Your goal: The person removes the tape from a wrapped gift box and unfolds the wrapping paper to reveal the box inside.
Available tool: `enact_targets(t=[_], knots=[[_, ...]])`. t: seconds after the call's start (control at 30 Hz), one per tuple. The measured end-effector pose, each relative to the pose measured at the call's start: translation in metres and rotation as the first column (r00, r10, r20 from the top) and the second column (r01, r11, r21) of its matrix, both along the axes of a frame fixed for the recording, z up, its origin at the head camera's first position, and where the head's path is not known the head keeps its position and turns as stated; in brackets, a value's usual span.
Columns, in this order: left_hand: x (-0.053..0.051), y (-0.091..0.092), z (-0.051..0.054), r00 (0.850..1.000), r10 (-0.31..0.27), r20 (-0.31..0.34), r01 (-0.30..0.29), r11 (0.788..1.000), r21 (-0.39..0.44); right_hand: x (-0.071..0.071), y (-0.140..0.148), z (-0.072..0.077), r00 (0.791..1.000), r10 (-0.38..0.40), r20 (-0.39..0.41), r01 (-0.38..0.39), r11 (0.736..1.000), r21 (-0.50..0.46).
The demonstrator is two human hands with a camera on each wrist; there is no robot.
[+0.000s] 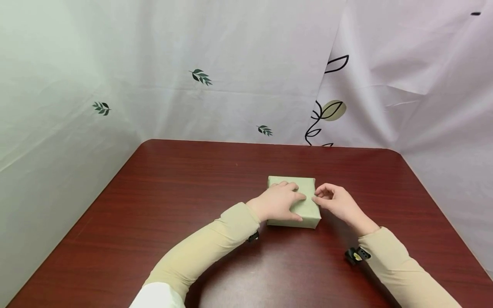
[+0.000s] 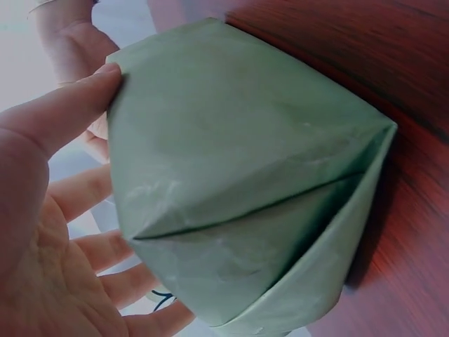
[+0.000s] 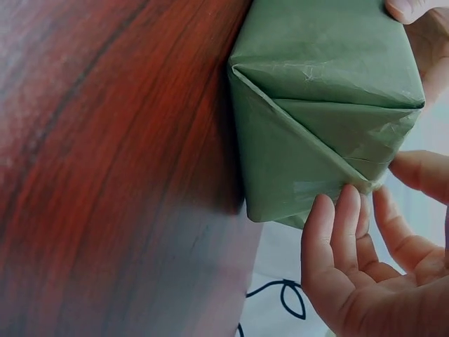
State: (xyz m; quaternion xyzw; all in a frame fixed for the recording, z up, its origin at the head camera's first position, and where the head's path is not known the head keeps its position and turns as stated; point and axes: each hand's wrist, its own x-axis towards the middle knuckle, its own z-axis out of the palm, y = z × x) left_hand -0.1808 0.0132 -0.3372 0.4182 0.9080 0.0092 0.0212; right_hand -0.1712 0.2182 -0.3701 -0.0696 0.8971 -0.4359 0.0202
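Green box (image 1: 310,208), just one, on the counter (image 1: 173,184), contents hidden! Two hands touch it: left hand (image 1: 278,202) spread over its top, right hand (image 1: 340,205) loosely bent at the folded end (image 3: 295,151).

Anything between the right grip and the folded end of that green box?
Nothing visible: the right grip is right at the folded end of the green box. The left grip lies over the box's top, not between them.
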Motion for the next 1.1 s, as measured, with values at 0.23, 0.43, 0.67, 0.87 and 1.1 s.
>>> enact_targets(t=[0.23,0.43,0.67,0.87,1.1], knots=[[0.0,0.0,-0.005,1.0,-0.015,-0.022,0.016,1.0,0.006,0.004,0.001,-0.002,0.999,0.001,0.041,0.002,0.998,-0.062],[0.0,0.0,-0.005,1.0,-0.016,-0.027,0.016,1.0,0.0,0.004,0.006,-0.003,0.996,0.004,0.088,0.003,0.997,-0.08],[0.001,0.002,-0.004,0.999,-0.008,-0.041,0.007,0.999,-0.031,0.002,0.011,-0.004,0.987,0.051,0.154,-0.02,0.98,-0.199],[0.003,0.006,-0.003,0.998,0.009,-0.06,-0.013,0.998,-0.053,0.001,0.021,-0.008,0.972,0.131,0.195,-0.043,0.915,-0.4],[0.006,0.019,-0.005,0.995,0.038,-0.088,-0.05,0.99,-0.13,0.0,0.029,-0.011,0.955,0.205,0.213,-0.072,0.861,-0.504]])
